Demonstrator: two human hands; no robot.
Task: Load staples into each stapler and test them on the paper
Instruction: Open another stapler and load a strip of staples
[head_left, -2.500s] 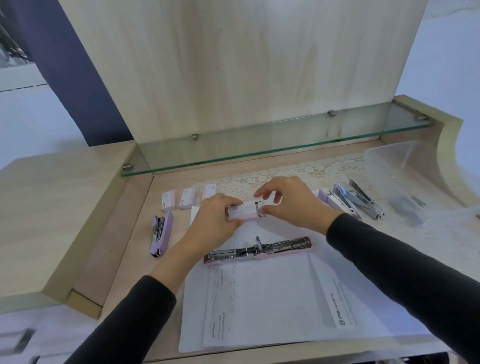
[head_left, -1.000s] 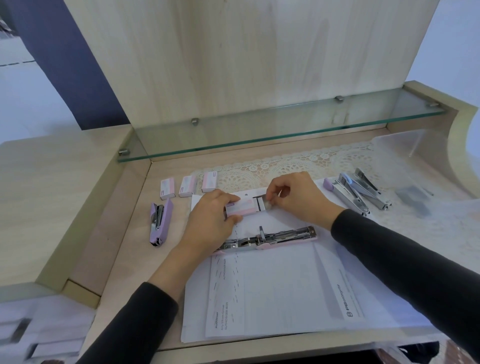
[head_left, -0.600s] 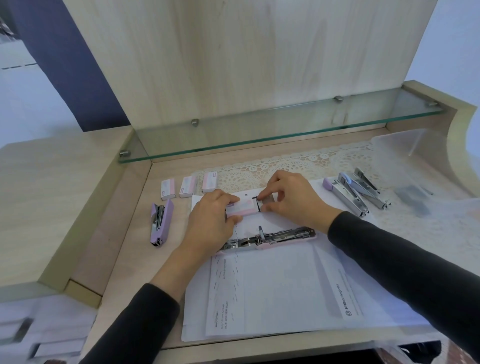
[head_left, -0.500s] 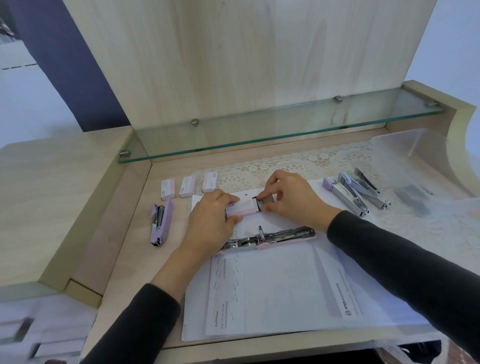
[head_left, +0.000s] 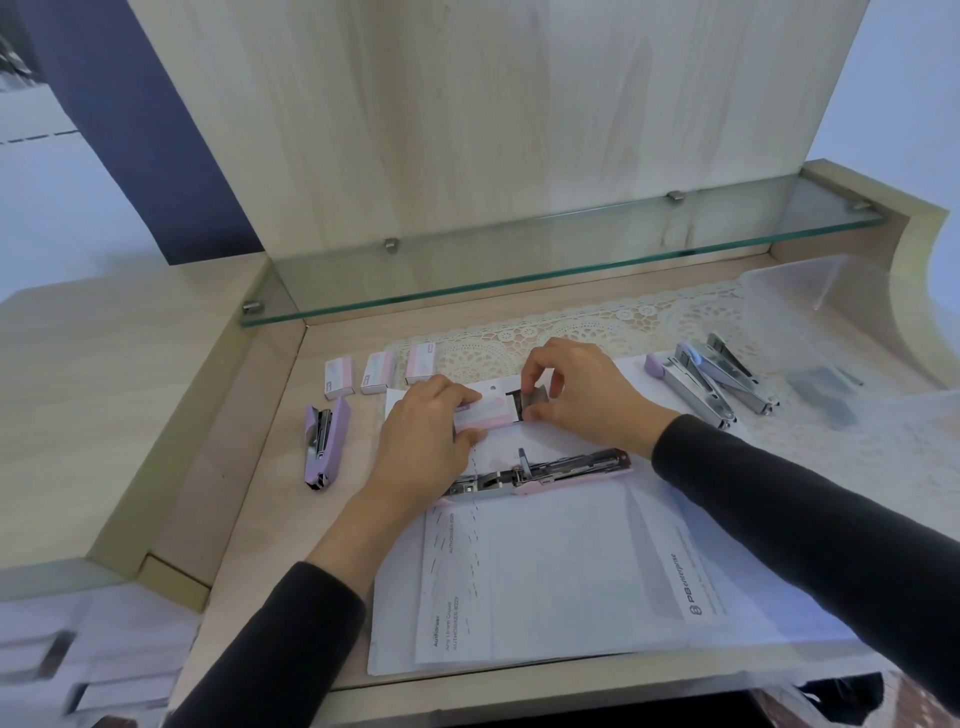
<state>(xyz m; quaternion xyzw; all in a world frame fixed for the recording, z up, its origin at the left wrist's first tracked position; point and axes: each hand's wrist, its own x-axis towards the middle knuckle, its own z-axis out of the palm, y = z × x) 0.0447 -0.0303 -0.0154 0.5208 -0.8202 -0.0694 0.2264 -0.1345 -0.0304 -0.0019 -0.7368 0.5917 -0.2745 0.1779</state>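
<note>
Head view, centre of the frame: your left hand (head_left: 423, 441) is clenched around the pink staple box (head_left: 480, 414), pinning it to the paper (head_left: 561, 571). Your right hand (head_left: 576, 395) now pinches a grey strip of staples (head_left: 535, 399) at the box's open end; a second ago those fingers were only working at the drawer, so the strip has just come free. That means loading can begin. The pink stapler (head_left: 540, 475) lies opened flat just below your hands, its channel exposed, and I judge it the next place for the strip. At the left of the frame a lilac stapler (head_left: 324, 447) rests on the bench (head_left: 244, 519), with three spare boxes (head_left: 382, 370) above it. At the right, two more staplers (head_left: 711, 384) lie open. Rows of staples already mark the paper's left margin.
</note>
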